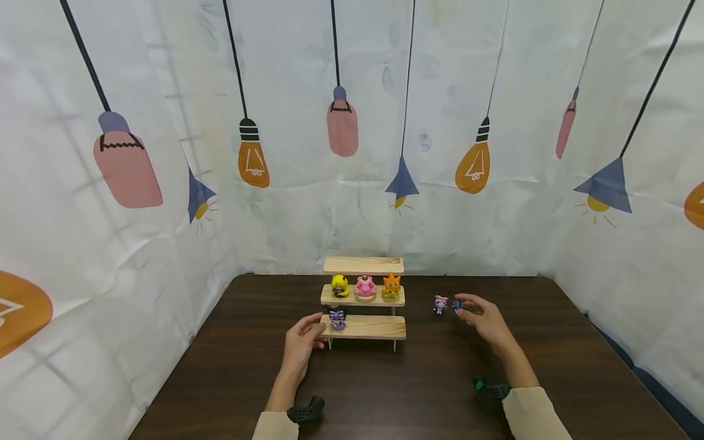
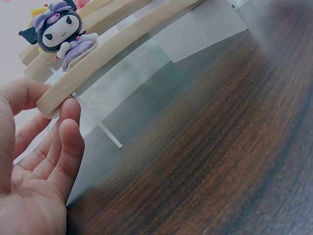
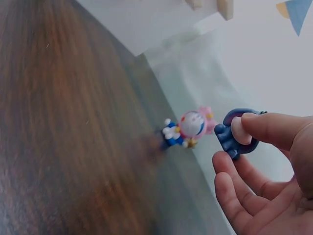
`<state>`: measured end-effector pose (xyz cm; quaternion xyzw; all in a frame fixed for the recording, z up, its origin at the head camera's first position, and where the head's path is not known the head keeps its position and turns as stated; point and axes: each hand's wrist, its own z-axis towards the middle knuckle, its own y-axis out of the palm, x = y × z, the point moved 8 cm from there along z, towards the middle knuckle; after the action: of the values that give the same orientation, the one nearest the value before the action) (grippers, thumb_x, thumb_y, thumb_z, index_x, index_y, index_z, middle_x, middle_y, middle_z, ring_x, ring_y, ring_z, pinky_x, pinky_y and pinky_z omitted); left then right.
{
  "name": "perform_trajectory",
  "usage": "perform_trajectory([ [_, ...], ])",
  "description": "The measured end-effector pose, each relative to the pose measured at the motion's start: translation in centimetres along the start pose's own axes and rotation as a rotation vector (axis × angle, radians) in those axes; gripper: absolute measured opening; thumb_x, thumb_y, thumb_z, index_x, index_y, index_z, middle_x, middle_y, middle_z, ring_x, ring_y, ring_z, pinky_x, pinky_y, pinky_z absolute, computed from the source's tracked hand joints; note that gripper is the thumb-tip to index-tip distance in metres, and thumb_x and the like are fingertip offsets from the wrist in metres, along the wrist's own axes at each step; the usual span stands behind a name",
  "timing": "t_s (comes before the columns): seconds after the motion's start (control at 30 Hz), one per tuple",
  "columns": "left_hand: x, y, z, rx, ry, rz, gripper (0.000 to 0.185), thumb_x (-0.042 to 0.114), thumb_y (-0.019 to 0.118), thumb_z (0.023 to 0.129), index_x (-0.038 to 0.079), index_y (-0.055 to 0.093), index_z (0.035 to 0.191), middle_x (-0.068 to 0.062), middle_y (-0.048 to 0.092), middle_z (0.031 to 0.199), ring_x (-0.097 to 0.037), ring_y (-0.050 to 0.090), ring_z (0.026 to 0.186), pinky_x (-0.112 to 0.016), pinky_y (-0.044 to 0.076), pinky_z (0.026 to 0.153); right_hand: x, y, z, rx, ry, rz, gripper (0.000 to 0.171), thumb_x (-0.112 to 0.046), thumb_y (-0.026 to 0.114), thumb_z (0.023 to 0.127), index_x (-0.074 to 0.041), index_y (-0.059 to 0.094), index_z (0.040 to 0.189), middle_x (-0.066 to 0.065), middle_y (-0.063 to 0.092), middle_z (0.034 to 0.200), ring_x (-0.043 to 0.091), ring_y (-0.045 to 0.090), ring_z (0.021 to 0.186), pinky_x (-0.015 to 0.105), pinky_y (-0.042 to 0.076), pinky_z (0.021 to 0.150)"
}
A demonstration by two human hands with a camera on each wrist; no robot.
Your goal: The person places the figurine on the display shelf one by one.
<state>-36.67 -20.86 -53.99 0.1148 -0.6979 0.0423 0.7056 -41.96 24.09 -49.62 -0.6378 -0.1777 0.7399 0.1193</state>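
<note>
My left hand [image 1: 299, 343] grips the left end of the lowest tier of a wooden display stand [image 1: 374, 328], thumb above and fingers beneath. On that end sits a black-and-purple figurine [image 2: 63, 32] with a white face. My right hand [image 1: 484, 319] pinches a small dark blue figurine [image 3: 237, 132] between thumb and fingers, to the right of the stand. Just left of it, a pink-haired figurine [image 3: 191, 125] in blue and white stands on the table. Along the middle tier are a yellow figurine [image 1: 340, 286], a pink one [image 1: 365, 288] and an orange one [image 1: 391, 285].
The stand's top tier [image 1: 363, 265] is bare wood, and thin clear legs hold the tiers up. Beneath everything lies a dark wood-grain table [image 1: 440, 379]. A pale curtain [image 1: 308, 226] printed with hanging lamps encloses its back and sides.
</note>
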Motion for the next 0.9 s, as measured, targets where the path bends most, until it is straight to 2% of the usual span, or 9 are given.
perform_trajectory([
  [0.27,-0.2,-0.1,0.0,0.002,-0.024,-0.002,0.04,0.014,0.069,0.098,0.002,0.063,0.135,0.0,0.075,0.09,-0.014,0.069,0.071,-0.025,0.057,0.061,-2.0,0.2,-0.5,-0.028,-0.032,0.004,0.05,-0.027,0.068,0.1,-0.008,0.056,0.145,0.028,0.055,0.143,0.034,0.068,0.114,0.048,0.058,0.095],
  [0.4,-0.2,0.0,0.0,-0.003,-0.031,-0.007,0.04,0.014,0.068,0.098,0.002,0.062,0.136,0.001,0.074,0.091,-0.014,0.069,0.072,-0.025,0.057,0.061,-3.1,0.4,-0.7,-0.035,-0.05,0.011,0.049,-0.028,0.069,0.099,-0.011,0.057,0.144,0.027,0.056,0.142,0.033,0.068,0.114,0.043,0.059,0.093],
  [0.53,-0.1,0.0,-0.1,-0.004,-0.022,-0.003,0.041,0.014,0.069,0.098,0.001,0.062,0.136,0.001,0.075,0.091,-0.014,0.069,0.072,-0.025,0.057,0.061,-4.0,0.5,-0.8,-0.04,-0.068,0.022,0.047,-0.027,0.069,0.099,-0.011,0.059,0.142,0.028,0.057,0.139,0.038,0.068,0.112,0.045,0.058,0.093],
  [0.67,0.1,0.1,-0.2,-0.007,-0.012,-0.004,0.041,0.014,0.069,0.097,0.0,0.062,0.136,0.0,0.075,0.091,-0.013,0.069,0.072,-0.025,0.057,0.061,-5.1,0.9,-0.9,-0.055,-0.081,0.023,0.047,-0.026,0.069,0.099,-0.009,0.059,0.142,0.027,0.057,0.138,0.031,0.069,0.108,0.046,0.058,0.093],
  [0.77,0.0,0.1,-0.2,-0.01,-0.011,-0.01,0.042,0.014,0.069,0.098,0.0,0.061,0.136,0.001,0.074,0.091,-0.013,0.069,0.071,-0.025,0.057,0.061,-5.9,1.2,-1.0,-0.063,-0.096,0.021,0.046,-0.025,0.069,0.099,-0.008,0.059,0.141,0.027,0.058,0.137,0.021,0.068,0.107,0.039,0.059,0.091],
  [0.9,0.0,0.0,-0.2,-0.009,-0.012,-0.013,0.042,0.014,0.068,0.098,0.0,0.061,0.137,0.002,0.074,0.089,-0.013,0.069,0.071,-0.024,0.057,0.06,-6.8,1.8,-1.1,-0.073,-0.122,0.015,0.045,-0.023,0.069,0.099,-0.007,0.06,0.14,0.027,0.059,0.135,0.023,0.066,0.109,0.034,0.058,0.088],
])
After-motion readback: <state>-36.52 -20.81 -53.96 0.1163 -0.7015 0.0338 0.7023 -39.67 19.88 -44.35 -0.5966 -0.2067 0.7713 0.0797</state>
